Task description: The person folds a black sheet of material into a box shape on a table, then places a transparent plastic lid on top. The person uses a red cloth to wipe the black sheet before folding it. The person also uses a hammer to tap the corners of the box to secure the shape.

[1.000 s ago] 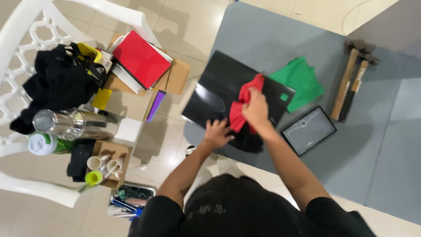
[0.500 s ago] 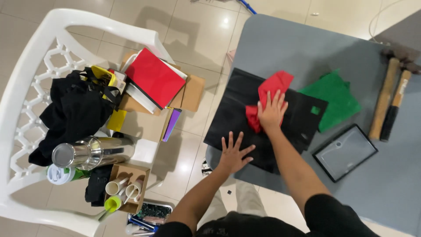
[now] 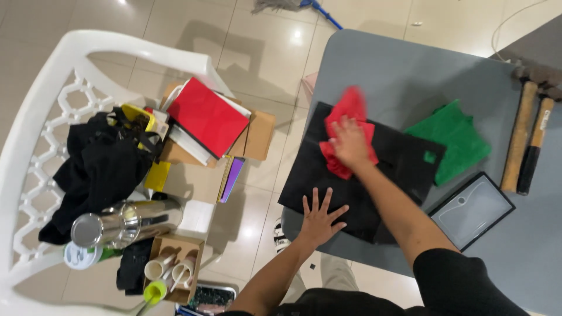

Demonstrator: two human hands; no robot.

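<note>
I have my left hand (image 3: 319,219) spread flat, fingers splayed, pressing on the near edge of the black cloth (image 3: 404,175) lying on the grey counter (image 3: 410,70). My right hand (image 3: 349,142) lies open, palm down, on the red cloth (image 3: 351,105), which sits on the black one. A green cloth (image 3: 453,140) lies just beside, two hammers (image 3: 530,140) near the counter's right side.

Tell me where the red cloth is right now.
In the head view the red cloth lies on the black sheet, mid-table, under the right hand. The green cloth is to its right.
</note>
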